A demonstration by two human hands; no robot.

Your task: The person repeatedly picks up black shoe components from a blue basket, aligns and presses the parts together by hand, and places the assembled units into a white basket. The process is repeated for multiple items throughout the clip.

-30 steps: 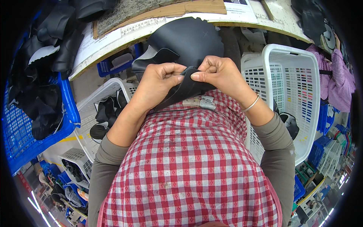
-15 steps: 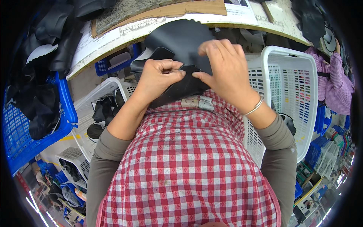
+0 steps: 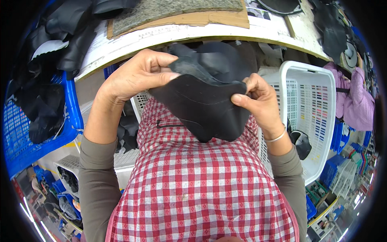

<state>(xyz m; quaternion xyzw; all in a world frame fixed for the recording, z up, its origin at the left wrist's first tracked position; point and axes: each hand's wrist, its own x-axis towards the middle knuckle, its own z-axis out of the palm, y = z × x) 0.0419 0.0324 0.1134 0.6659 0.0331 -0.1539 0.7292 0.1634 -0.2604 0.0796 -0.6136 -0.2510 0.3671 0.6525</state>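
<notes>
A black leather shoe upper (image 3: 203, 107) is stretched between my two hands, above my lap. Its matt inner side with faint pale lines faces me, and its shinier part folds away behind. My left hand (image 3: 139, 76) pinches the upper left edge between thumb and fingers. At the opposite end, my right hand (image 3: 261, 101) grips the right corner, thumb in front and fingers curled. The lower edge hangs over my red checked apron (image 3: 193, 173).
Ahead stands a white worktable (image 3: 274, 34) with a stone slab (image 3: 177, 16) on cardboard. White baskets (image 3: 330, 121) flank me, some holding black pieces. A blue crate (image 3: 74, 109) of black leather pieces is at left. Another person's checked sleeve (image 3: 358, 97) shows at far right.
Both hands have moved apart, the left outward and up, the right outward and down. The upper has been turned and spread, so its matt inner side now faces me.
</notes>
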